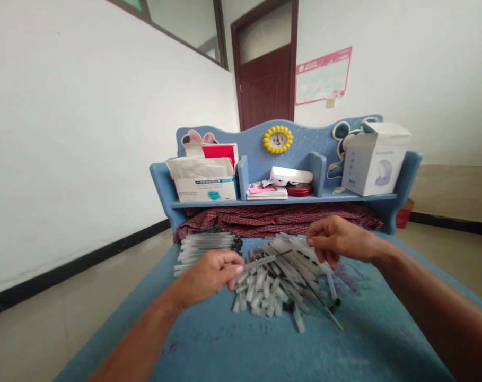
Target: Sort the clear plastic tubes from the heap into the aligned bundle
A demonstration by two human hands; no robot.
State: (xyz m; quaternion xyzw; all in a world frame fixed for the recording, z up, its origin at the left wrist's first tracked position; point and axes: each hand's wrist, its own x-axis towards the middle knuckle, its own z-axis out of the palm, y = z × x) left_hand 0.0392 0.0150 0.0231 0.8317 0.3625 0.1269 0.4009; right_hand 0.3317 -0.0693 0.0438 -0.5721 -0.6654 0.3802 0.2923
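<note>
Left hand (207, 278) and right hand (338, 240) curl over plastic tubes (272, 281).

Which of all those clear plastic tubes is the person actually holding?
The one pinched in the left hand: a clear tube held above the pile, its thin dark tip pointing right, while the others lie loose.

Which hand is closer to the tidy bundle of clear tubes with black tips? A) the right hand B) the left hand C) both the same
B: the left hand sits just in front of the tidy bundle of clear tubes, while the right hand is on the far side of the loose pile.
</note>
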